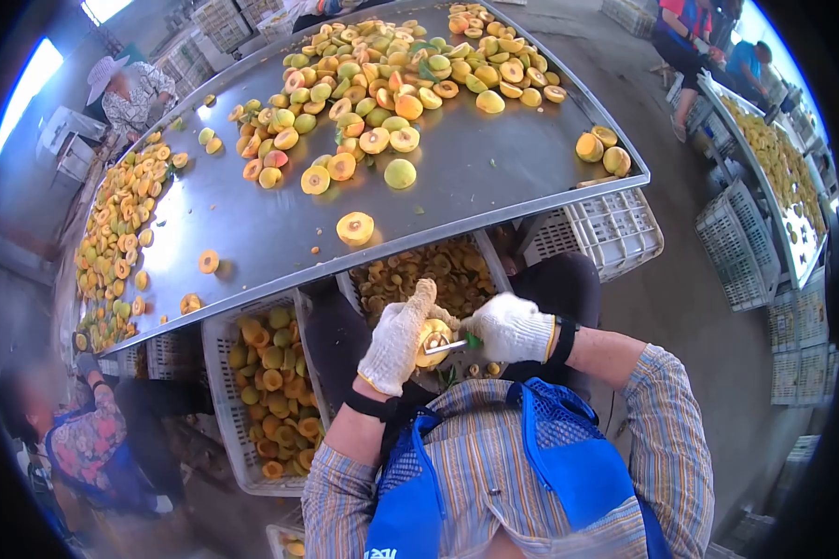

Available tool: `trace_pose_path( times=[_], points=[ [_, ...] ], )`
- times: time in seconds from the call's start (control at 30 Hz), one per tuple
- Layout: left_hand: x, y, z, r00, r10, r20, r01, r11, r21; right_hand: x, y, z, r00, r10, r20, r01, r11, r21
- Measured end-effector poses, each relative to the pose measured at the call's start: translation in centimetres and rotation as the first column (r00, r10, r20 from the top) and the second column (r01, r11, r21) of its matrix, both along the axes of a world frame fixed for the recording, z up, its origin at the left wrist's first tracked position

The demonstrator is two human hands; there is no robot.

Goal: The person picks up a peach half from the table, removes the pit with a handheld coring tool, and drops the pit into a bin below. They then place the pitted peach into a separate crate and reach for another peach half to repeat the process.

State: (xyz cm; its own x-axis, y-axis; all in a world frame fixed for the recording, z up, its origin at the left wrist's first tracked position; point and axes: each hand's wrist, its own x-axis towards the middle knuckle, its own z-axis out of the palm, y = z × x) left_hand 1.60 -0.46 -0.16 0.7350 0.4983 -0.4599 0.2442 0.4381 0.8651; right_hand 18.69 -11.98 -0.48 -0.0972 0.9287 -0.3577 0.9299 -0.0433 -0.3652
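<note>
Fruit halves (380,56) on the table (457,182), crates (216,373) below its near edge, another table (760,163) right

You face a large metal-topped table (499,172) across the upper frame, glare whitening its left side. Daylight blazes through a window (26,101) at upper left. Gray floor (673,303) runs down your right, past another long table (804,259) and stacked plastic crates (800,345).

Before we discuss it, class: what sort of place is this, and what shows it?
Probably a fruit-processing workshop: halved fruit lies heaped on a large metal table, a crate below holds more, and a second table at right is covered too.
</note>
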Motion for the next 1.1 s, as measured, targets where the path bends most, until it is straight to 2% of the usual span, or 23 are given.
trace_pose_path(
  times=[0.03,0.07,0.13,0.2,0.27,0.3,0.33,0.37,0.4,0.5,0.53,0.57,0.6,0.63,0.67,0.7,0.77,0.87,0.9,0.93,1.0,1.07,1.1],
  points=[
    [0.0,0.7,-0.4,0.995,-0.103,-0.01,0.104,0.99,0.1,-0.5,-0.6,-0.4,0.988,-0.077,-0.135,0.07,0.996,-0.057],
    [0.1,0.7,-0.5,0.995,-0.102,-0.012,0.103,0.99,0.101,-0.8,-0.8,-0.5,0.952,-0.158,-0.262,0.13,0.984,-0.122],
    [0.4,0.7,-0.5,0.997,0.05,0.06,-0.047,0.997,-0.053,-0.9,-0.5,-0.1,0.94,-0.161,-0.302,0.119,0.981,-0.154],
    [-0.5,0.8,-0.4,0.956,0.193,0.22,-0.155,0.971,-0.18,-0.7,-0.2,-1.0,0.861,-0.354,-0.365,0.328,0.935,-0.134],
    [0.6,-0.5,-2.9,0.816,0.418,0.4,-0.38,0.908,-0.174,-1.5,-0.3,-0.3,0.833,-0.381,-0.401,0.373,0.922,-0.1],
    [0.9,-0.9,-4.7,0.773,0.392,0.499,-0.44,0.898,-0.025,-2.1,-0.2,-0.3,0.785,-0.44,-0.435,0.438,0.892,-0.112],
    [1.5,-1.5,-4.2,0.717,0.521,0.462,-0.487,0.85,-0.202,-2.7,-0.3,-0.4,0.734,-0.493,-0.467,0.497,0.859,-0.126],
    [1.5,-1.9,-3.4,0.7,0.55,0.457,-0.429,0.834,-0.347,-3.4,-0.3,-1.9,0.832,-0.367,-0.417,0.422,0.906,0.043],
    [1.4,-2.1,-2.6,0.685,0.578,0.444,-0.359,0.798,-0.484,-4.3,0.0,-1.5,0.795,-0.444,-0.413,0.446,0.889,-0.098],
    [1.3,-1.5,-1.6,0.681,0.643,0.35,-0.404,0.729,-0.553,-4.7,0.4,-2.1,0.803,-0.394,-0.448,0.388,0.915,-0.109],
    [1.3,-1.2,-1.9,0.681,0.644,0.35,-0.405,0.728,-0.553,-4.4,0.6,-2.0,0.844,-0.405,-0.351,0.396,0.913,-0.102],
    [1.2,-0.9,-2.5,0.725,0.619,0.3,-0.448,0.756,-0.477,-4.2,0.7,-2.0,0.875,-0.414,-0.25,0.403,0.91,-0.094],
    [1.3,-0.8,-2.5,0.765,0.596,0.245,-0.482,0.781,-0.396,-3.8,0.9,-2.0,0.875,-0.415,-0.25,0.404,0.91,-0.096],
    [1.4,-1.0,-2.4,0.77,0.597,0.226,-0.53,0.795,-0.295,-3.3,1.1,-2.1,0.922,-0.325,-0.211,0.332,0.943,-0.003],
    [1.3,-1.0,-2.2,0.769,0.598,0.225,-0.531,0.794,-0.298,-2.9,1.1,-2.2,0.958,-0.235,-0.163,0.251,0.964,0.086],
    [1.0,-1.0,-2.0,0.773,0.571,0.277,-0.478,0.811,-0.336,-3.1,0.8,-2.9,0.959,-0.234,-0.161,0.249,0.965,0.083],
    [0.8,-0.9,-2.1,0.77,0.546,0.329,-0.426,0.825,-0.371,-3.9,0.0,-4.5,0.914,-0.242,-0.327,0.296,0.947,0.127],
    [0.8,-0.9,-2.2,0.764,0.475,0.436,-0.376,0.878,-0.297,-3.7,-0.1,-4.6,0.936,-0.167,-0.31,0.246,0.94,0.236],
    [0.8,-0.9,-1.7,0.806,0.455,0.378,-0.414,0.89,-0.189,-3.3,0.1,-3.1,0.944,-0.208,-0.255,0.253,0.955,0.156],
    [0.8,-0.8,-1.4,0.841,0.441,0.315,-0.441,0.894,-0.076,-2.8,0.4,-3.8,0.894,-0.2,-0.4,0.276,0.95,0.144],
    [0.6,-0.6,-1.2,0.844,0.414,0.342,-0.416,0.907,-0.07,-3.1,0.0,-3.9,0.94,-0.125,-0.319,0.205,0.951,0.23],
    [0.7,-0.5,-1.2,0.847,0.383,0.37,-0.391,0.919,-0.056,-3.7,0.5,-3.5,0.913,-0.105,-0.395,0.084,0.994,-0.07],
    [0.8,-0.5,-1.4,0.814,0.414,0.408,-0.388,0.91,-0.149,-3.7,0.4,-3.4,0.86,-0.019,-0.51,0.05,0.998,0.047]
  ],
)
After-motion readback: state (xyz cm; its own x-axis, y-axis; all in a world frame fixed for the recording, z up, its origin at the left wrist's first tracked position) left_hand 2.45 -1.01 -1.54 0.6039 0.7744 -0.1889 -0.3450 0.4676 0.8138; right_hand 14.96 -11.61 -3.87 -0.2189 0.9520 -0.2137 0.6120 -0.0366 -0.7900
